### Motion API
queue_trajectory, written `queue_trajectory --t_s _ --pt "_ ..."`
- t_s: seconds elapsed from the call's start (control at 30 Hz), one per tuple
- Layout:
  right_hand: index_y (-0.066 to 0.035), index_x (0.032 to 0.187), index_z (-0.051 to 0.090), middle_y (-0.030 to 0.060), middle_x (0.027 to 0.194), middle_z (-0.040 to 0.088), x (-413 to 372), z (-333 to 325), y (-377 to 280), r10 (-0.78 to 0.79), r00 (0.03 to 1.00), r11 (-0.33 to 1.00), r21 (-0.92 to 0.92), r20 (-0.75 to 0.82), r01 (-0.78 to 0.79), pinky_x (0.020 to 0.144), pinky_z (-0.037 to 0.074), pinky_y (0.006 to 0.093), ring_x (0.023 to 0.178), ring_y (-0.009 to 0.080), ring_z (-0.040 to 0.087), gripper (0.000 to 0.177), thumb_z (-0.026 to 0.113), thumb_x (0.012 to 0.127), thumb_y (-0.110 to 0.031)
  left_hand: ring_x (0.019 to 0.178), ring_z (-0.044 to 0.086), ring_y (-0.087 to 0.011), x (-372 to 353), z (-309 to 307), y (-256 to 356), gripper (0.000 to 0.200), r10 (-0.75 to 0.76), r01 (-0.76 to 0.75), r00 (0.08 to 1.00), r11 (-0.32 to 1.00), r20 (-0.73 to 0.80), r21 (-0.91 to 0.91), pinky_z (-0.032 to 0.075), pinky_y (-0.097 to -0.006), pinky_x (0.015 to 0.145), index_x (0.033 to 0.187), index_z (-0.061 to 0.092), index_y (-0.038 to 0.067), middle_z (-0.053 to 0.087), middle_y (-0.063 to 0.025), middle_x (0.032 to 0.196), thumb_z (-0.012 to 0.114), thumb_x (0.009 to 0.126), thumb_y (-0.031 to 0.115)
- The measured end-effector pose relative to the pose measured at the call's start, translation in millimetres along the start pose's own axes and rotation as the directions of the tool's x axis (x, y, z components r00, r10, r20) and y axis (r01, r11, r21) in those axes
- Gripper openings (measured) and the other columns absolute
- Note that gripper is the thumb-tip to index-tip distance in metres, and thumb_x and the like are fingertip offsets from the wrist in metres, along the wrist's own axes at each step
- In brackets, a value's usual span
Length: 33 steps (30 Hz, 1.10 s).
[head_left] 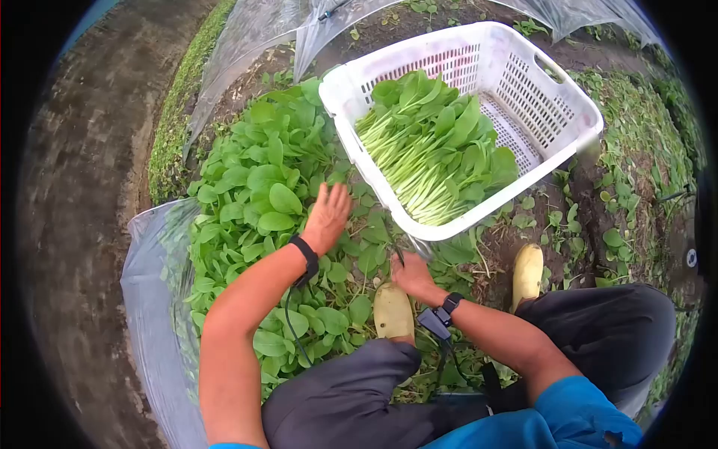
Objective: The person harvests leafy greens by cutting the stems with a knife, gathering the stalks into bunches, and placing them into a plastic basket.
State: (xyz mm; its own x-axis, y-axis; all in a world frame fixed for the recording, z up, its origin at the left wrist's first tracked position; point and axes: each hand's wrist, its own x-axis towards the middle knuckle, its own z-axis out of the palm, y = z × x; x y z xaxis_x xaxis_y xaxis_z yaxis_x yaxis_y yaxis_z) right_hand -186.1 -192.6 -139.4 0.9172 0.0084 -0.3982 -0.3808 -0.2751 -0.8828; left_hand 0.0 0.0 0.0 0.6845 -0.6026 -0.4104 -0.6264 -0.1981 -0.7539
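Observation:
My left hand [329, 218] is over the right edge of a dense patch of leafy greens [258, 176]. Its fingers are stretched out and hold nothing. Low in front of the basket, my right hand [413, 277] is closed around a small metal tool [421, 248]. A shiny grey part and a thin dark part of it show past the fingers; the rest is hidden in the grip. Just beyond, a white plastic basket [550, 161] holds a pile of cut greens [441, 150], their pale stems facing left and toward me.
Clear plastic sheeting [161, 277] lies along the bed's left side, with more sheeting [269, 37] at the back. A dirt path [90, 172] runs at far left. My pale boots [394, 310] stand among low leaves. Cables hang from both wrist bands.

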Motion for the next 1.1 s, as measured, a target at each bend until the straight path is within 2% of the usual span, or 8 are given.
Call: queue_trajectory --t_s 0.17,0.23,0.37,0.63,0.8,0.9,0.97,1.1 --pt "0.003 0.131 0.06 0.0285 0.088 0.071 14.7 41.9 -3.7 -0.325 0.929 0.939 -0.182 -0.177 0.293 0.08 0.054 0.0514 0.086 0.0479 0.07 0.036 0.059 0.098 -0.012 0.161 0.024 -0.0368 -44.7 76.8 -43.5 0.133 -0.119 0.295 0.882 0.894 0.457 -0.336 0.027 -0.0544 0.127 0.167 0.027 0.002 0.026 -0.0176 0.174 0.09 0.068 0.066" --pt "0.012 0.129 0.052 0.0329 0.108 0.065 25.1 21.0 -62.5 -0.152 0.986 0.988 -0.017 0.067 0.154 0.085 0.054 0.055 0.099 0.0488 0.067 0.04 0.06 0.096 -0.008 0.16 0.026 -0.0382 -61.7 124.0 -39.6 0.133 -0.123 0.315 0.913 0.819 0.388 -0.481 0.03 -0.0579 0.124 0.165 0.029 0.002 0.027 -0.0181 0.173 0.089 0.067 0.068" --pt "0.009 0.136 0.051 0.0343 0.097 0.066 69.8 56.9 -99.3 -0.504 0.863 0.86 0.097 0.019 0.5 0.074 0.054 0.0524 0.088 0.0488 0.069 0.042 0.058 0.096 -0.002 0.157 0.032 -0.0405 -60.8 112.5 -40.8 0.132 -0.172 0.373 0.922 0.634 0.347 -0.677 0.033 -0.0645 0.122 0.165 0.029 0.0 0.031 -0.0194 0.172 0.086 0.069 0.071" --pt "0.0 0.134 0.063 0.0283 0.073 0.067 149.5 86.3 -104.1 -0.287 0.941 0.935 0.16 -0.182 0.316 0.066 0.052 0.0554 0.068 0.0496 0.067 0.038 0.062 0.096 -0.005 0.121 0.063 -0.0388 -29.0 5.7 -88.0 0.039 -0.326 0.345 0.928 0.572 0.18 -0.744 0.051 -0.0498 0.099 0.126 0.068 0.0 0.069 -0.0198 0.128 0.076 0.09 0.015" --pt "0.001 0.141 0.06 0.0084 0.074 0.069 117.8 89.1 -50.5 -0.181 0.957 0.965 0.148 -0.226 0.217 0.057 0.052 0.034 0.057 0.0135 0.065 0.039 0.056 0.104 -0.008 0.099 0.067 -0.0406 15.9 -6.0 -74.8 0.018 -0.081 -0.104 0.988 0.294 -0.133 -0.95 0.055 -0.0489 0.089 0.106 0.071 0.001 0.07 -0.0187 0.103 0.069 0.088 0.003" --pt "0.002 0.142 0.059 0.0079 0.073 0.069 124.7 90.7 -45.3 -0.186 0.954 0.962 0.156 -0.233 0.226 0.056 0.052 0.0349 0.055 0.016 0.065 0.039 0.055 0.104 -0.008 0.101 0.067 -0.0373 58.4 51.2 -26.9 0.019 0.105 -0.34 0.94 0.287 -0.324 -0.895 0.054 -0.0479 0.088 0.101 0.074 0.003 0.07 -0.0164 0.102 0.07 0.082 0.002" --pt "0.001 0.142 0.058 0.0088 0.073 0.07 135.9 94.2 -54.7 -0.154 0.967 0.964 0.186 -0.203 0.193 0.056 0.053 0.0353 0.055 0.0169 0.065 0.039 0.056 0.104 -0.008 0.103 0.064 -0.0308 71.7 74.7 -16.6 0.015 0.009 -0.066 0.995 0.812 -0.1 -0.58 0.051 -0.0421 0.086 0.092 0.079 0.006 0.072 -0.012 0.102 0.072 0.08 0.007" --pt "0.001 0.136 0.062 0.0154 0.075 0.071 160.2 107.6 -60.2 -0.274 0.922 0.946 0.096 -0.275 0.31 0.064 0.055 0.0416 0.062 0.0265 0.07 0.036 0.058 0.101 -0.009 0.109 0.061 -0.0285 64.7 127.3 -17.3 0.016 -0.061 0.044 0.998 0.824 -0.012 -0.565 0.048 -0.04 0.09 0.092 0.079 0.008 0.07 -0.0103 0.104 0.073 0.077 0.009"
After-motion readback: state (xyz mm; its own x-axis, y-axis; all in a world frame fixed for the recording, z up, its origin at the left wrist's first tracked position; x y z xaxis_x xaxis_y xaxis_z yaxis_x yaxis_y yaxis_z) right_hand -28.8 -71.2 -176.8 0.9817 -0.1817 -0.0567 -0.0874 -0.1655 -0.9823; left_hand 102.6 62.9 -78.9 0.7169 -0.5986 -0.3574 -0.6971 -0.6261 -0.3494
